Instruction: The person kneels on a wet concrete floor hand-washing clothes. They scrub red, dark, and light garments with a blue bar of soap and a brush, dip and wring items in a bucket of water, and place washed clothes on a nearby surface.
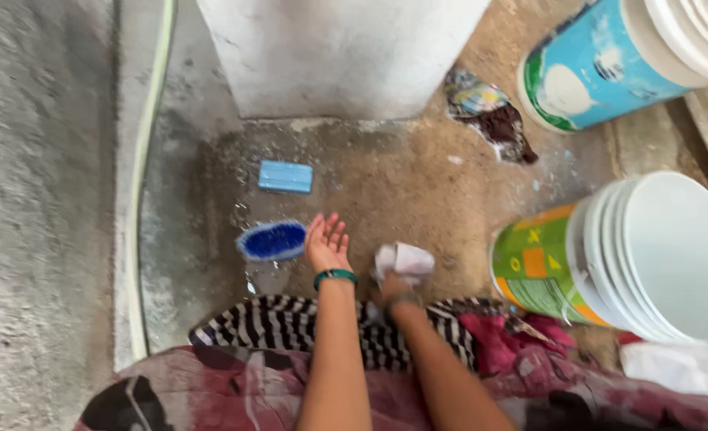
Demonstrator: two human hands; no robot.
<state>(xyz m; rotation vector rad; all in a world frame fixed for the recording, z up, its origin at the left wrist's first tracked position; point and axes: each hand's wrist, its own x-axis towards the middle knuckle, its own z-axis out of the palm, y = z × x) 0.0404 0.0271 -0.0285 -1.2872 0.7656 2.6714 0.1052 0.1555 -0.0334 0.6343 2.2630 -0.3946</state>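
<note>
You're getting soft, even daylight here, no hard shadows. The white bucket (681, 255) on the right nearly blows out. The whole frame's a bit smeared with motion blur, worst along the left floor (43, 199), and the corners stretch out.

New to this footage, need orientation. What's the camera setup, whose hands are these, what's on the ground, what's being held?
One camera, worn on a person's head, looks down at their own bare hands. No machine. The left hand is open, palm up, beside a blue scrub brush on the wet concrete floor. The right hand grips a white crumpled cloth. Farther off lies a blue soap bar. A striped cloth lies near the wrists. Plastic buckets stand at the right.
</note>
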